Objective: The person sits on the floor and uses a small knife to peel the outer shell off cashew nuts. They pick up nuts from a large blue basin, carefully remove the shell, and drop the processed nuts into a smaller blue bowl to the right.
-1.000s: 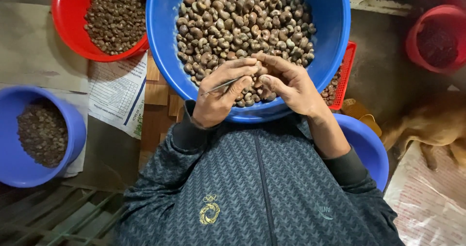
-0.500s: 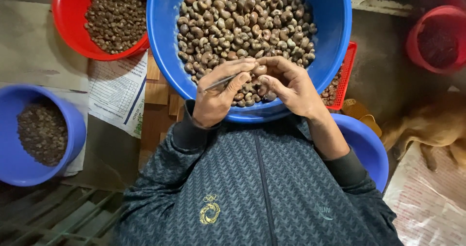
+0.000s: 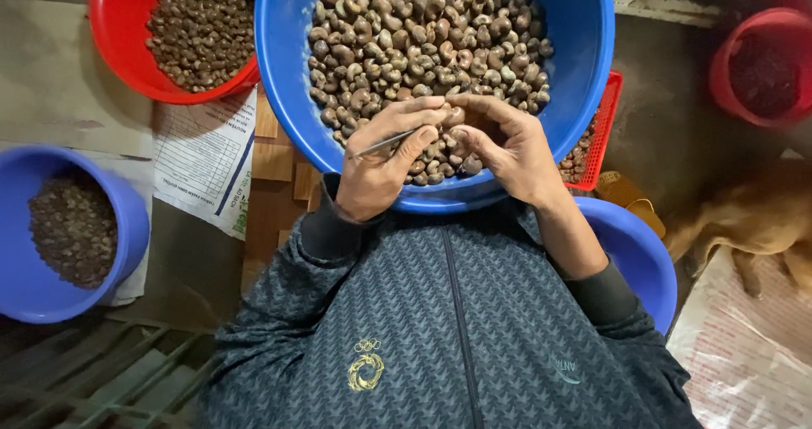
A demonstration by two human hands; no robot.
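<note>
The floor (image 3: 51, 65) carried a red bowl (image 3: 127, 48) and a small blue bowl (image 3: 127, 226) of nuts left of the left grip (image 3: 385, 162), printed paper (image 3: 203, 154) between them, and wooden blocks (image 3: 272, 160) just beside that grip.

I see 2 hands meeting over the near rim of the large round blue plastic basin (image 3: 584, 48), which holds a heap of brown nuts (image 3: 423, 48). My left hand (image 3: 385, 167), at 7 o'clock of the heap, grips a thin metal pick (image 3: 385, 144); my right hand (image 3: 507, 145) sits at 5 o'clock. A round red plastic bowl (image 3: 114, 35) lies at 10 o'clock, a smaller blue plastic tub (image 3: 127, 217) at 8 o'clock.
</note>
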